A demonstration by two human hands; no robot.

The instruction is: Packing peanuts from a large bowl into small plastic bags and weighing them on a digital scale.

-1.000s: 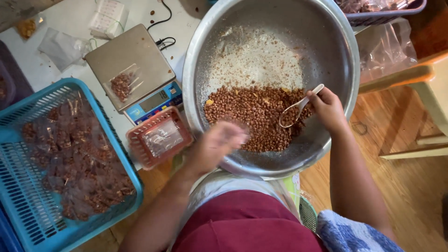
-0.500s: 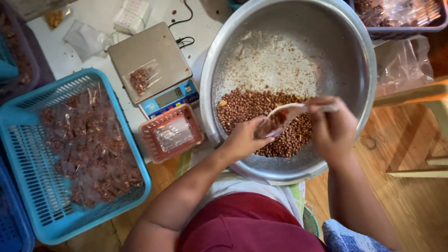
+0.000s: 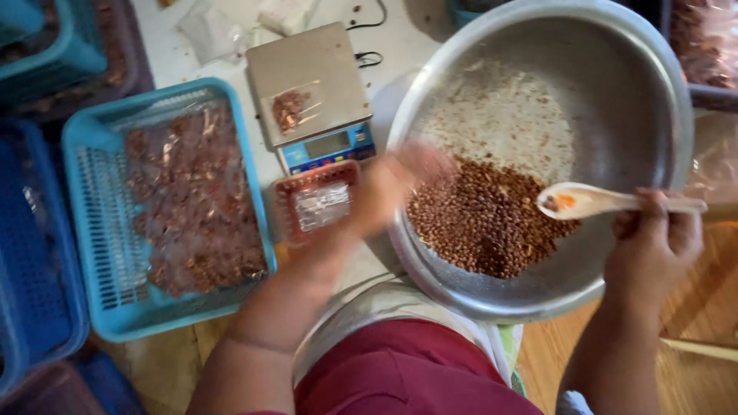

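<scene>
Holding one pale spoon (image 3: 607, 201) by its handle, your right hand (image 3: 652, 244) has a closed grip around it at the right rim of the one big metal bowl (image 3: 615, 92). The spoon's head hangs over the bowl, just above the one heap of brown nuts (image 3: 484, 223) that lies in the bowl's near half; the far half is bare metal dusted with pale crumbs.

Your left hand (image 3: 400, 184) is blurred at the bowl's left rim, between the bowl and the small red tray (image 3: 319, 201). You cannot tell from the blur whether its grip is open or closed, or whether it holds anything.

One scale (image 3: 311, 92) stands on the white surface (image 3: 223, 61) just left of the bowl, and one small clear bag of nuts (image 3: 290, 109) lies on its plate. The red tray sits just in front of the scale and holds clear plastic.

One light blue basket (image 3: 100, 230) stands left of the tray, and it is filled with many small clear bags of nuts, too many and too overlapped to count. A darker blue basket (image 3: 34, 261) sits touching its left side; what it holds is hard to make out.
</scene>
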